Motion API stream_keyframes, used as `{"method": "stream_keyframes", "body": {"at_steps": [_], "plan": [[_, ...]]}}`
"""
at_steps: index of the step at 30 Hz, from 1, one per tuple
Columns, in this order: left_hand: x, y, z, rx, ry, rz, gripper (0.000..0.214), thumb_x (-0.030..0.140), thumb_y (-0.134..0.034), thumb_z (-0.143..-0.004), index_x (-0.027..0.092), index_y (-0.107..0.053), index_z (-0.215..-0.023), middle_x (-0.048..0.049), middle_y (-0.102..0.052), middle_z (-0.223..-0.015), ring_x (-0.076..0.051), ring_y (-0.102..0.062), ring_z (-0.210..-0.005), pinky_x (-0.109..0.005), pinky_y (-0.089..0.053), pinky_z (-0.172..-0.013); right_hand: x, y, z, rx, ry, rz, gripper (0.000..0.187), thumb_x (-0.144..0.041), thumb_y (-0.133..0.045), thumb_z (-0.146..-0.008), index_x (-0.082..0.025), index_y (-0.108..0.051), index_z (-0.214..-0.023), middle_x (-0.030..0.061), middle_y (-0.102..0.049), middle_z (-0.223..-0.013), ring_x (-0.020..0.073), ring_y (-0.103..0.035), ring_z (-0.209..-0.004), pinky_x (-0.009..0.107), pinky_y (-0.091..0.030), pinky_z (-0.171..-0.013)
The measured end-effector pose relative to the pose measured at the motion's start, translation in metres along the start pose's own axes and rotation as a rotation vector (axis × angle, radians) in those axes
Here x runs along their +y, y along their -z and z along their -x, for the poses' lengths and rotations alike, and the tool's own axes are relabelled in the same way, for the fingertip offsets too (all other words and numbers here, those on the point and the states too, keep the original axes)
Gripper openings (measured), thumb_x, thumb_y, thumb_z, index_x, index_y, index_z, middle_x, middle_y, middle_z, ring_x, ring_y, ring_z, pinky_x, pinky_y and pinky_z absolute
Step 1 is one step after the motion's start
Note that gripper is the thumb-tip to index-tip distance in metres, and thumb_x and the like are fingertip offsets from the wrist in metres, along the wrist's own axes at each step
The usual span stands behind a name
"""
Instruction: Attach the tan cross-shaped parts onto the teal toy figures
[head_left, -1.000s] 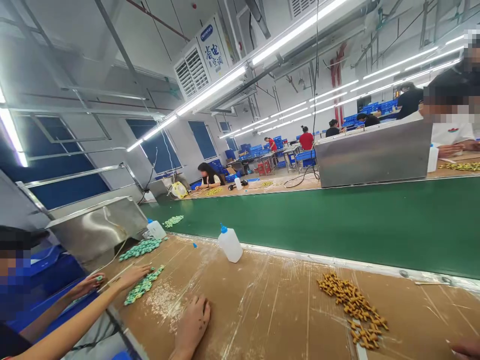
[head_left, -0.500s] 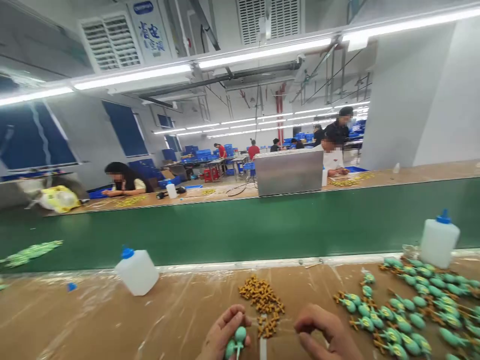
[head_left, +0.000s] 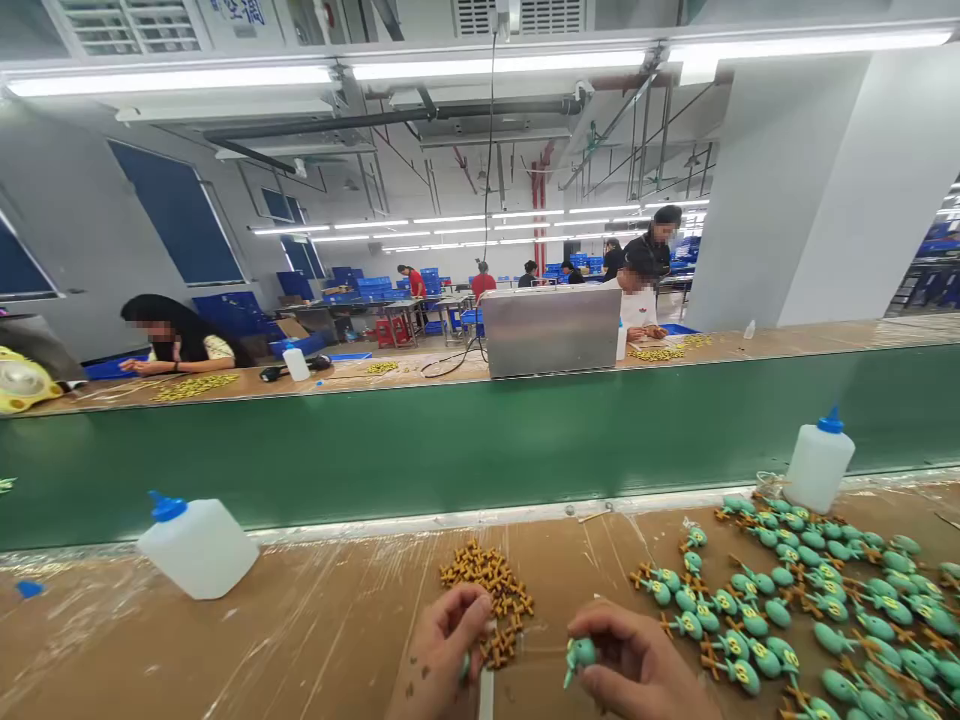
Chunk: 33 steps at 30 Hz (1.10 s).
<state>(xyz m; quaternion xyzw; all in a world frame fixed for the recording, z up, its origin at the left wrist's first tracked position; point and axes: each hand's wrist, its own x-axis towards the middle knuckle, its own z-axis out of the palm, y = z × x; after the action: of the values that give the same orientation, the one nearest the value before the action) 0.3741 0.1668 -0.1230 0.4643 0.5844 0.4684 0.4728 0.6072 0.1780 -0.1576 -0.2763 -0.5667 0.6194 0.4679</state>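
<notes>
My right hand (head_left: 645, 665) pinches a small green toy figure (head_left: 579, 656) between thumb and fingertips, just above the brown tabletop. My left hand (head_left: 448, 650) is closed, its thumb against its fingers. A bit of a green toy piece (head_left: 465, 666) shows below that thumb, mostly hidden by the hand. Right beside the left hand lies a heap of small mustard-brown knobbly parts (head_left: 484, 578). To the right of my right hand, many green toy figures (head_left: 761, 655) with yellow marks and brown ends are spread over the table.
A white bottle with a blue cap (head_left: 199, 548) leans at the left, and another white bottle (head_left: 820, 465) stands behind the figures. A green conveyor belt (head_left: 420, 450) runs beyond the table. Across it, people work at a bench with a metal box (head_left: 551, 332).
My right hand, with no toy visible in it before, now pinches a green figure. The green piece in my left hand is now mostly covered. The view has swung to the right.
</notes>
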Motion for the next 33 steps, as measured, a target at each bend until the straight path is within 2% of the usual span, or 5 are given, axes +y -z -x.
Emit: {"method": "stream_keyframes", "body": {"at_steps": [5,10,13,21,33], "plan": [[-0.009,0.034,-0.003,0.092,-0.11,-0.36,0.022,0.041,-0.068,-0.072,0.02,-0.07,-0.067,0.0025,-0.053,-0.057,-0.018,-0.05,-0.06,-0.028,-0.037,-0.059,0.015,0.015,0.009,-0.001,0.016,0.019,0.04,-0.057,-0.085,-0.068,-0.02,-0.073,-0.076,0.0079,-0.068,-0.088,0.0205,-0.062,-0.076,0.031,-0.052,-0.07],[-0.021,0.024,0.004,-0.127,-0.183,-0.708,0.02,0.024,-0.061,-0.08,0.024,-0.076,-0.093,-0.0021,-0.07,-0.075,-0.023,-0.063,-0.073,-0.03,-0.045,-0.07,0.012,0.019,0.021,-0.011,-0.02,0.036,0.048,-0.057,-0.085,-0.072,-0.026,-0.074,-0.108,0.0079,-0.07,-0.092,0.0217,-0.065,-0.079,0.031,-0.054,-0.069],[-0.021,0.022,0.005,-0.214,-0.204,-0.848,0.02,0.021,-0.058,-0.084,0.027,-0.076,-0.091,-0.0056,-0.074,-0.089,-0.026,-0.068,-0.085,-0.031,-0.046,-0.076,0.002,0.019,0.024,-0.083,0.072,0.111,0.03,-0.049,-0.084,-0.077,-0.028,-0.079,-0.098,0.0076,-0.072,-0.093,0.0204,-0.065,-0.081,0.029,-0.052,-0.07],[-0.032,0.029,0.003,-0.212,-0.263,-0.778,0.032,0.019,-0.044,-0.091,0.025,-0.075,-0.094,-0.0073,-0.076,-0.09,-0.026,-0.069,-0.088,-0.034,-0.048,-0.081,-0.021,0.005,0.027,-0.204,0.064,0.283,0.036,-0.058,-0.082,-0.077,-0.027,-0.082,-0.095,0.0068,-0.07,-0.085,0.0195,-0.064,-0.077,0.029,-0.05,-0.068],[-0.025,0.033,0.012,-0.287,-0.252,-0.714,0.024,0.024,-0.043,-0.092,0.024,-0.062,-0.078,-0.0058,-0.066,-0.089,-0.024,-0.062,-0.084,-0.034,-0.047,-0.078,-0.016,0.017,0.032,-0.236,0.131,0.399,0.03,-0.052,-0.078,-0.084,-0.026,-0.079,-0.1,0.007,-0.073,-0.087,0.0215,-0.068,-0.081,0.032,-0.052,-0.072]]}}
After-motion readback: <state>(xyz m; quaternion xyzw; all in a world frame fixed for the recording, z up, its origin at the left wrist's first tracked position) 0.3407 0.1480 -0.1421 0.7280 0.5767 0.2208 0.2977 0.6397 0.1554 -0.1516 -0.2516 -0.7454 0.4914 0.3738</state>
